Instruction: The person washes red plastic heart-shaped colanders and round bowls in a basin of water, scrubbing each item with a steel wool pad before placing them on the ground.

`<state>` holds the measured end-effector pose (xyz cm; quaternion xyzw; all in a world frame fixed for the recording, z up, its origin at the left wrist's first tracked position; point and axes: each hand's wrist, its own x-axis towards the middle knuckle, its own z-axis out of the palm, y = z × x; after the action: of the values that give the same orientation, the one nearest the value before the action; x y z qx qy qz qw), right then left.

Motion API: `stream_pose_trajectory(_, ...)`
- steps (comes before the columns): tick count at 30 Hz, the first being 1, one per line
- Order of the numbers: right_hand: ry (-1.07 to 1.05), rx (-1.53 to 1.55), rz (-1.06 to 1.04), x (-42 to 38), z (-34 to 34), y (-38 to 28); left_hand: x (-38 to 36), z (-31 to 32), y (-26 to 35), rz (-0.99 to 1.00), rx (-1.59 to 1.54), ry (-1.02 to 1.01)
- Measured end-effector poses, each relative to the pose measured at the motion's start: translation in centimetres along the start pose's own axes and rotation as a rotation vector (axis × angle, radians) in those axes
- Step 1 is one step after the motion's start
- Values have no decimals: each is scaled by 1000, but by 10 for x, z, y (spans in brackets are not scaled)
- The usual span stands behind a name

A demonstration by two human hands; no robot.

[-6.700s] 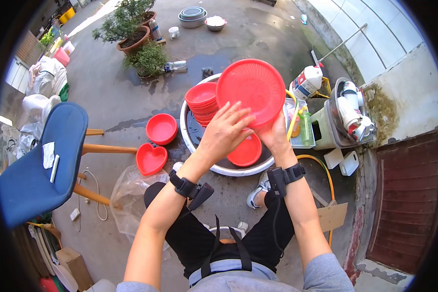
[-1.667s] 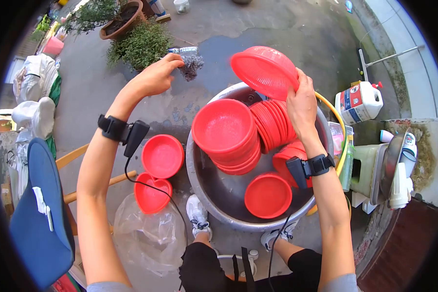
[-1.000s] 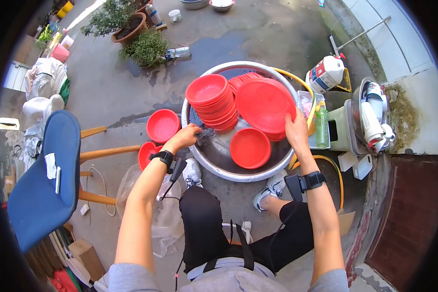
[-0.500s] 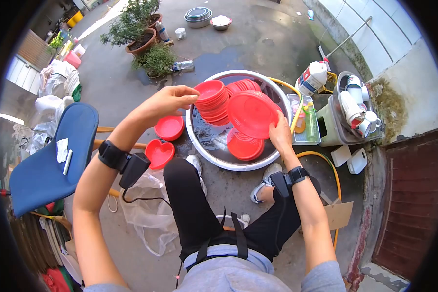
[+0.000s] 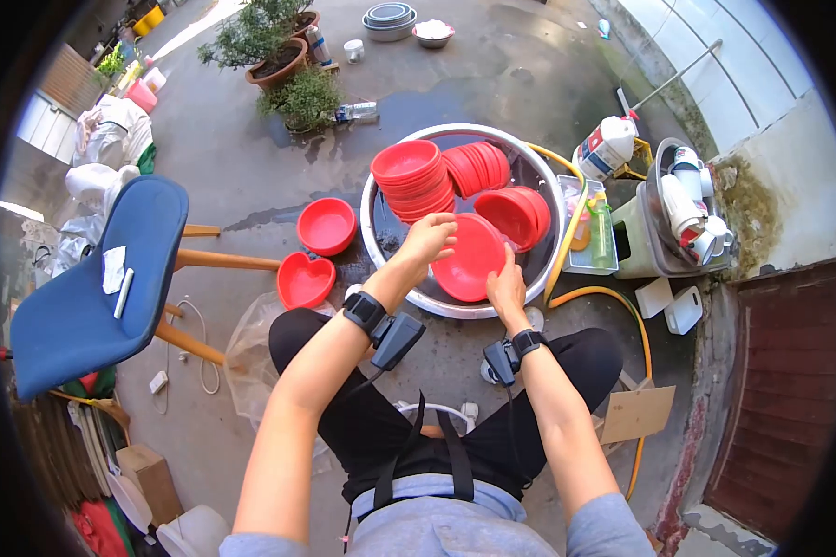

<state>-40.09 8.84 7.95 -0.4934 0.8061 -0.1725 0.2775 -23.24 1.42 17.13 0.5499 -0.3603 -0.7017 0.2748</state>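
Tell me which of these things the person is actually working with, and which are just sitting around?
In use: left hand and right hand on a red plate; metal basin; stacked red bowls.

Lying about: blue chair; heart-shaped dish; white jug; potted plants; yellow hose.

Bright daylight from upper left, sharp focus, heavy fisheye curvature, black vignetted corners.

The left hand (image 5: 429,237), raised over the stacked bowls (image 5: 409,176) half a second ago, now comes down onto the red plate (image 5: 469,257). The right hand (image 5: 506,283) shifts to that plate's lower edge, and it now lies low in the metal basin (image 5: 377,243).
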Motion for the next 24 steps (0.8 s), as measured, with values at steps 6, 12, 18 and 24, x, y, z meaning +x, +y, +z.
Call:
stream_pose_trajectory(6,-66,-13,25,10,53,-5,61,-38,-137,41,238,248)
stream_pose_trajectory(12,-110,32,92,22,91,5,52,-47,-176,256,911,139)
stream_pose_trajectory(18,-216,137,374,39,98,13,67,-44,-195,74,1205,29)
stream_pose_trajectory(24,-206,-32,270,59,111,16,74,-37,-199,25,1437,13)
